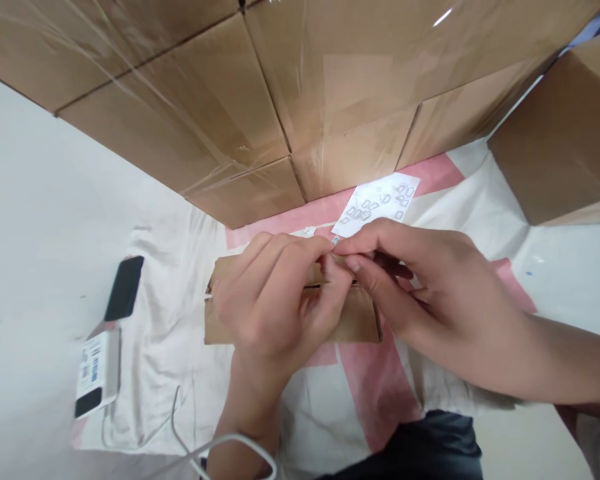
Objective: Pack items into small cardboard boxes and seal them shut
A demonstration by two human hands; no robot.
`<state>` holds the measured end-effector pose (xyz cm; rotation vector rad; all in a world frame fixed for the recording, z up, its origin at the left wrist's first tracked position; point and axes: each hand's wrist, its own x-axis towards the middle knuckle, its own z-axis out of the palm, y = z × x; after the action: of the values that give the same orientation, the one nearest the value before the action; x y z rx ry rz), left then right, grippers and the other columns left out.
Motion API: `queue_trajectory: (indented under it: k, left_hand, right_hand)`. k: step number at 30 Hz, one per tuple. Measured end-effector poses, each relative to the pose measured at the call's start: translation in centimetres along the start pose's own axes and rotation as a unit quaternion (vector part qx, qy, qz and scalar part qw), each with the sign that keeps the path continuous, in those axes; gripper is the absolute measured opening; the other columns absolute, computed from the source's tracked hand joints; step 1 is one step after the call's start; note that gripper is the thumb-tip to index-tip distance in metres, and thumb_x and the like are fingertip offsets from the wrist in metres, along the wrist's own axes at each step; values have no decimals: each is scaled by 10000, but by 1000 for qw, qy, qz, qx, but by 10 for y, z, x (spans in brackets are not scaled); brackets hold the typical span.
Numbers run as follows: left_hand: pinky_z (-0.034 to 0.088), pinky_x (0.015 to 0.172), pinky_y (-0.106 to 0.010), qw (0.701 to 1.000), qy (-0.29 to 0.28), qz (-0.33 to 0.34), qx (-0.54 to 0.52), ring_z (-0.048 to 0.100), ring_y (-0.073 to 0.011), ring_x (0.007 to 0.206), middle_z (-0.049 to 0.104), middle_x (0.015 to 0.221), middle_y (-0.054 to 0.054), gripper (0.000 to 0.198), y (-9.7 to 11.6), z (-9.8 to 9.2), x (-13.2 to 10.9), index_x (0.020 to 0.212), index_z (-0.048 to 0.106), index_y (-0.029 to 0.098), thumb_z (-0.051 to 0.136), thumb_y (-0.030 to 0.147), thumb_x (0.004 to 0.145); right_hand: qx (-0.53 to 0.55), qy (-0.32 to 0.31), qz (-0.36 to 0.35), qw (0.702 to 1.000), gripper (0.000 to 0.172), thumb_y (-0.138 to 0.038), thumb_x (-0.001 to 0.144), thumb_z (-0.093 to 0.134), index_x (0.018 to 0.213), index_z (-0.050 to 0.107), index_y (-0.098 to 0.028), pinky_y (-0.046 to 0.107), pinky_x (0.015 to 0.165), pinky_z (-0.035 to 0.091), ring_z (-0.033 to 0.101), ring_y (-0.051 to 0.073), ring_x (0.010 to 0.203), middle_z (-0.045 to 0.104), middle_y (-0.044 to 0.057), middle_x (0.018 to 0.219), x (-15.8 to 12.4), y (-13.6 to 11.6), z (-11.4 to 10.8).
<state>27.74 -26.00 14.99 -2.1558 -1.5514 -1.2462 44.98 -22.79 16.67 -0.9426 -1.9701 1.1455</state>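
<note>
Fingertips of my left hand and my right hand meet just above a small cardboard box. Both hands are closed in a pinch. Between the fingertips shows a tiny pale bluish piece, too small to name. The box lies beneath my hands, with a dark gap running along its top; my left hand hides much of it. Just beyond the fingertips lies a white paper sheet printed with several small outlined shapes.
Large stacked cardboard boxes under clear wrap rise ahead, and another carton stands at right. A black phone and a white device lie at left. A white cable crosses the pink-and-white cloth.
</note>
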Motion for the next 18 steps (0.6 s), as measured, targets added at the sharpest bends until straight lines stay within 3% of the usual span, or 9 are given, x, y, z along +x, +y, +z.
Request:
queue_trajectory:
  k: [4,7,14,18]
  left_hand:
    - [496,597,-361,999,-9,-23,-30,647,-154,663,695,747,35,154,1,-2,1,903,660,307,605,164,913]
    - [504,566,-346,997,-12,-59,-50,630,-139,614,676,694,49,136,2,-4,2,884,672,323,609,213,933]
    - [504,555,-310,983,-50,-114,-131,626,-117,617,683,709,65,133,0,-11,3,874,692,314,649,190,899]
    - [501,562,-304,975,-67,-131,-164,619,-112,612,668,690,77,137,2,-13,5,841,686,302,655,173,874]
  right_hand:
    - [-15,20,-11,1000,149,-300,1022,530,972,666,-261,354,595,494,636,205,690,705,44,841,0,2,3]
    - [-72,56,-66,994,158,-240,1020,514,959,660,-248,338,638,504,654,193,734,717,42,860,0,6,6]
    - [-276,96,-178,939,198,-178,1012,505,878,641,-231,282,566,410,553,125,611,635,-19,702,2,11,9]
    - [-304,103,-214,923,235,-142,1011,495,826,615,-226,266,546,388,509,105,569,573,-34,651,1,11,7]
